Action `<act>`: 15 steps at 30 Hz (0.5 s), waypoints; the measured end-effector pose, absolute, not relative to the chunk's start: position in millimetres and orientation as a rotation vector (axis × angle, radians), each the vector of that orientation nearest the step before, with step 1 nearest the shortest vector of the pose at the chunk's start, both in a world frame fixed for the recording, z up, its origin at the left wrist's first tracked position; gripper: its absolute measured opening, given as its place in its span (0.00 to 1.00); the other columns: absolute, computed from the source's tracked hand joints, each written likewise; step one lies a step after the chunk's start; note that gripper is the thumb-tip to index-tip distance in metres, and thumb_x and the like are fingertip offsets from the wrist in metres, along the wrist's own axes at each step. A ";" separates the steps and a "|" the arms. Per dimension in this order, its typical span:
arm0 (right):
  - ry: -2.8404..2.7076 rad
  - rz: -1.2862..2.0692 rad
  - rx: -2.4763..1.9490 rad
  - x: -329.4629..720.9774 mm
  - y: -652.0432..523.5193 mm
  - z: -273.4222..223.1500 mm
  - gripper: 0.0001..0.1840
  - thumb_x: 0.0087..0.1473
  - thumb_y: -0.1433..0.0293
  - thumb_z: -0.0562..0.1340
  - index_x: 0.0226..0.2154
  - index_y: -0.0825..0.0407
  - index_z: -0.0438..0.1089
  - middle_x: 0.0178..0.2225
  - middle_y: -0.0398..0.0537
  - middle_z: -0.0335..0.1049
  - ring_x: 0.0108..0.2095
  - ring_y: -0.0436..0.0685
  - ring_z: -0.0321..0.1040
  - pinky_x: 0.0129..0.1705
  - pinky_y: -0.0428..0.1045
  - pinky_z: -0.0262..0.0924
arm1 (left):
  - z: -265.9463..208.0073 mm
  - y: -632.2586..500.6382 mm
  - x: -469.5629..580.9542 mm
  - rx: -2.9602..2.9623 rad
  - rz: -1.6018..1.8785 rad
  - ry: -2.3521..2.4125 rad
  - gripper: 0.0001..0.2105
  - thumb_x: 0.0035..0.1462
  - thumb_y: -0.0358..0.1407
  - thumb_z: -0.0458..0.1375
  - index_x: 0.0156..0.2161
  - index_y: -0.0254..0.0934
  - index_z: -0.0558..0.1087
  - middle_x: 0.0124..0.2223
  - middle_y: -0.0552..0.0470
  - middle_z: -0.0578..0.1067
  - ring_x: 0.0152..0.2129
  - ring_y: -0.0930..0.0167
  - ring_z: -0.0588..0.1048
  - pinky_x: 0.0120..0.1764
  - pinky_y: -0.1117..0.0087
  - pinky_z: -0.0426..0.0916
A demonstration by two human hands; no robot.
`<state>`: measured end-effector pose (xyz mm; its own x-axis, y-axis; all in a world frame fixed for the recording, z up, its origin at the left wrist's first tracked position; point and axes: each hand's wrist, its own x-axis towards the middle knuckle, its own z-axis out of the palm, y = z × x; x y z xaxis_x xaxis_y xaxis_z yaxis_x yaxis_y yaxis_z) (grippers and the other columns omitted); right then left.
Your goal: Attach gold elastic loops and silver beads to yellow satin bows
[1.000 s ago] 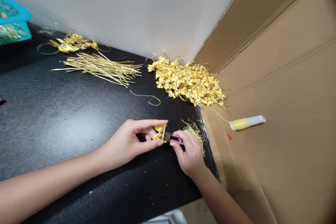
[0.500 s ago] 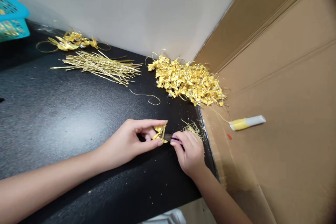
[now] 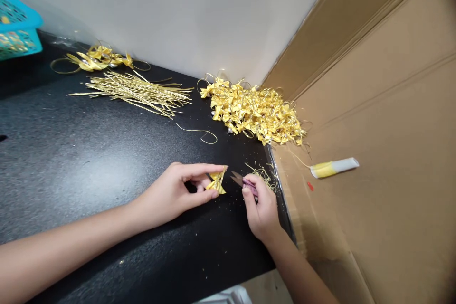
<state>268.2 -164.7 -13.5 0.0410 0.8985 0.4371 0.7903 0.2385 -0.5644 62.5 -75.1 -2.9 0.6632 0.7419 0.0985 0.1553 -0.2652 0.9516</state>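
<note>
My left hand point(image 3: 178, 192) pinches a small gold ribbon bow point(image 3: 216, 182) between thumb and fingers, just above the black table point(image 3: 89, 161). My right hand point(image 3: 261, 206) grips small thread snips point(image 3: 239, 179) with a pink handle; the blades point left toward the bow and stand a short gap from it. A little heap of gold trimmings point(image 3: 264, 176) lies just behind my right hand near the table's right edge.
A big pile of finished gold bows point(image 3: 256, 114) sits at the back by the wall. A bundle of gold strips point(image 3: 138, 91) and a few bows point(image 3: 96, 58) lie at the back left. A turquoise basket point(image 3: 16, 28) stands far left. Cardboard point(image 3: 384, 152) with a spool point(image 3: 333, 167) is on the right.
The snips were at the bow, blades against it; now my right hand has drawn them back to the right, leaving a gap. My left hand keeps the bow in place.
</note>
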 end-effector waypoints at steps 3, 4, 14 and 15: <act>-1.716 0.308 -1.571 269.7 -166.3 -14.5 0.08 0.61 0.68 0.54 0.42 0.51 0.66 0.35 0.48 0.75 0.34 0.53 0.74 0.34 0.45 0.69 | -4.6 -73.1 61.5 1.845 0.745 0.660 0.17 0.54 0.35 0.62 0.50 0.39 0.77 0.28 0.54 0.79 0.23 0.74 0.73 0.28 0.77 0.69; -1.703 0.335 -1.568 270.1 -166.7 -14.8 0.08 0.61 0.68 0.54 0.42 0.51 0.66 0.35 0.48 0.75 0.34 0.53 0.74 0.35 0.45 0.69 | -5.0 -72.3 61.1 1.856 0.763 0.622 0.16 0.55 0.34 0.62 0.50 0.40 0.77 0.30 0.53 0.80 0.23 0.74 0.74 0.29 0.77 0.69; -1.646 0.381 -1.512 268.5 -167.3 -13.9 0.08 0.61 0.68 0.55 0.43 0.50 0.66 0.34 0.45 0.73 0.33 0.51 0.72 0.35 0.44 0.67 | 0.9 -68.6 61.8 1.862 0.751 0.473 0.13 0.60 0.26 0.53 0.38 0.39 0.80 0.37 0.52 0.80 0.33 0.72 0.78 0.37 0.77 0.70; -1.669 0.371 -1.500 267.6 -167.2 -12.9 0.08 0.61 0.68 0.55 0.43 0.50 0.66 0.34 0.45 0.73 0.33 0.51 0.72 0.35 0.43 0.67 | 1.4 -68.5 61.5 1.841 0.750 0.460 0.13 0.60 0.27 0.52 0.38 0.39 0.80 0.36 0.52 0.80 0.33 0.72 0.77 0.37 0.77 0.70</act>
<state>267.6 -167.2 -12.9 0.0691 0.9215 0.3823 0.6727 0.2399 -0.7000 61.5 -68.5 1.4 0.7299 0.6231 0.2811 -0.0326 -0.3791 0.9248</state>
